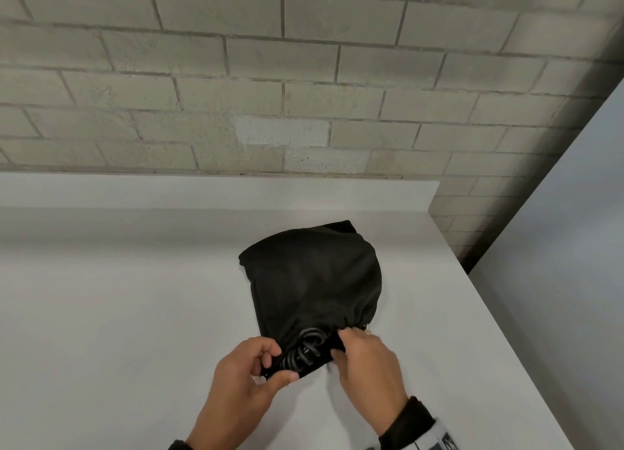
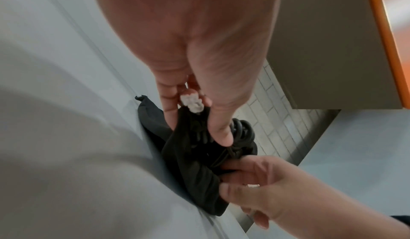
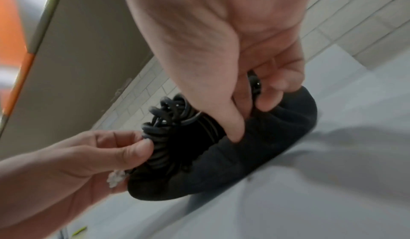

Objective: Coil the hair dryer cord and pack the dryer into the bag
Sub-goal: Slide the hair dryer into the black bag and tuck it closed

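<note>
Head view: left hand (image 1: pixel 248 370) pinches the near-left edge of the black fabric drawstring bag (image 1: pixel 312 280) at its mouth, thumb and curled fingers clamped on cloth and on a white knotted drawstring end (image 2: pixel 192 103), seen best in left wrist view. Right hand (image 1: pixel 366 358) pinches the near-right side of the same mouth, thumb pressed into the gathered hem, fingers curled over the rim w/ a small black bead-like toggle (image 3: pixel 257 84) between them.

Between the two hands, the black coiled dryer cord (image 1: pixel 305 348) bulges out of the bag mouth in stacked loops; some loops stand above the rim, rest go down inside. Dryer body itself not visible — only a rounded bulge under the cloth.

Bag lies flat on the white table top (image 1: pixel 118 297), long axis running from the person toward the grey brick wall (image 1: pixel 304 78), mouth pointing back at the person, closed end toward the wall and tilted a bit right. Hem near the right hand is puckered; the mouth is not cinched. Bag sits right of table centre, nearer the table's right edge.
</note>
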The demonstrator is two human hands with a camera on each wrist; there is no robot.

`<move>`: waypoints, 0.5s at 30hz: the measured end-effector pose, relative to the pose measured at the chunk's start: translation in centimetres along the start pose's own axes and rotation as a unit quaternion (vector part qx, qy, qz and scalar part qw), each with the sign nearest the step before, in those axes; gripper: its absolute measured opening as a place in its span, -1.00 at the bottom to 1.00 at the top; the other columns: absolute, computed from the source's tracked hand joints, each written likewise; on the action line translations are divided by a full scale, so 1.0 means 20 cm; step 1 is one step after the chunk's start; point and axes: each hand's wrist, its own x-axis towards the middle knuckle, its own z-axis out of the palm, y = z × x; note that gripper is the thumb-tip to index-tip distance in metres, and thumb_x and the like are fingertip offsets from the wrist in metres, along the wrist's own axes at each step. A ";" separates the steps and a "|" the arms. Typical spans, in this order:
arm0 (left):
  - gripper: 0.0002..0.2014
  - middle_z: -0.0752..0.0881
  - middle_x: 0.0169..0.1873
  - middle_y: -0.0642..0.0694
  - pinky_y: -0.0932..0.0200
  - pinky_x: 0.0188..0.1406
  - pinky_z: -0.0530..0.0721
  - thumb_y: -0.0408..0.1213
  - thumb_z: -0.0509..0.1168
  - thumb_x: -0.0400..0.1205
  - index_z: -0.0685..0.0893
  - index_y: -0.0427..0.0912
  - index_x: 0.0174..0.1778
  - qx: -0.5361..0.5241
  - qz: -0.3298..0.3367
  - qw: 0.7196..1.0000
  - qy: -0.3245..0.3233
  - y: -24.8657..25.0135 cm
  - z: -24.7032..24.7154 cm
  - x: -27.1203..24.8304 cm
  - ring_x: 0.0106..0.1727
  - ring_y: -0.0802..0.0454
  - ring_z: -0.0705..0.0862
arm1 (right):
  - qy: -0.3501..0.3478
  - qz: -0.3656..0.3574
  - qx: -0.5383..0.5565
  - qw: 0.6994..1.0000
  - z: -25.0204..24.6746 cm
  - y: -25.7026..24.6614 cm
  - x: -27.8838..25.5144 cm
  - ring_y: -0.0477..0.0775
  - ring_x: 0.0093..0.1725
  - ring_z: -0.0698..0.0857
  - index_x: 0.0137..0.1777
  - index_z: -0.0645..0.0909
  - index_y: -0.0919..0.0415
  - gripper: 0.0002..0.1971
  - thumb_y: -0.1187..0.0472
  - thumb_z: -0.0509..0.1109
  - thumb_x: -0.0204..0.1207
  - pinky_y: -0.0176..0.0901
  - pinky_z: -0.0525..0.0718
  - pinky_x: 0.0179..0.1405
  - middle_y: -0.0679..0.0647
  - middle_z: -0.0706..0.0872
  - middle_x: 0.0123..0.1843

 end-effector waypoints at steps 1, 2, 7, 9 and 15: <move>-0.64 0.63 -0.39 0.09 0.38 -0.31 0.55 -0.26 0.72 0.28 0.69 0.10 -0.18 -0.003 -0.011 1.000 0.008 0.00 0.00 0.01 -0.30 0.19 0.55 | -0.014 -0.013 -0.024 1.000 0.00 0.01 0.00 0.06 0.21 0.60 0.24 0.57 0.06 -0.81 0.09 0.26 0.68 -0.33 0.53 -0.02 -0.05 0.70 0.20; -0.64 0.62 -0.40 0.07 0.38 -0.32 0.55 -0.27 0.71 0.30 0.69 0.10 -0.18 -0.005 -0.017 1.000 0.015 0.00 0.00 0.01 -0.32 0.19 0.54 | -0.027 -0.023 -0.046 0.998 0.00 0.01 0.00 0.10 0.24 0.57 0.24 0.58 0.07 -0.81 0.13 0.28 0.68 -0.20 0.56 0.10 -0.02 0.70 0.21; -0.67 0.59 -0.45 0.03 0.41 -0.37 0.53 -0.41 0.65 0.37 0.68 0.07 -0.22 -0.013 -0.037 0.998 0.042 0.03 -0.01 0.05 -0.40 0.20 0.54 | -0.019 -0.071 -0.049 0.996 0.02 0.01 -0.01 0.09 0.17 0.55 0.17 0.65 0.04 -0.79 0.29 0.30 0.64 -0.19 0.58 0.13 -0.03 0.71 0.08; -0.64 0.61 -0.41 0.01 0.41 -0.39 0.52 -0.52 0.58 0.42 0.65 0.06 -0.28 -0.005 -0.031 0.998 0.051 0.04 0.00 0.07 -0.39 0.17 0.55 | -0.007 -0.083 -0.005 0.997 0.00 -0.01 -0.03 0.04 0.18 0.53 0.20 0.61 0.00 -0.82 0.17 0.29 0.66 -0.26 0.52 0.11 -0.10 0.67 0.10; -0.63 0.61 -0.44 0.08 0.41 -0.40 0.52 -0.60 0.49 0.44 0.64 0.04 -0.28 -0.024 -0.028 0.999 0.014 0.10 0.00 0.05 -0.41 0.16 0.55 | -0.003 -0.053 0.050 0.997 -0.02 -0.10 -0.05 -0.12 -0.29 0.61 0.05 0.26 -0.11 -0.56 -0.46 0.09 0.50 -0.30 0.54 -0.29 -0.18 0.63 -0.28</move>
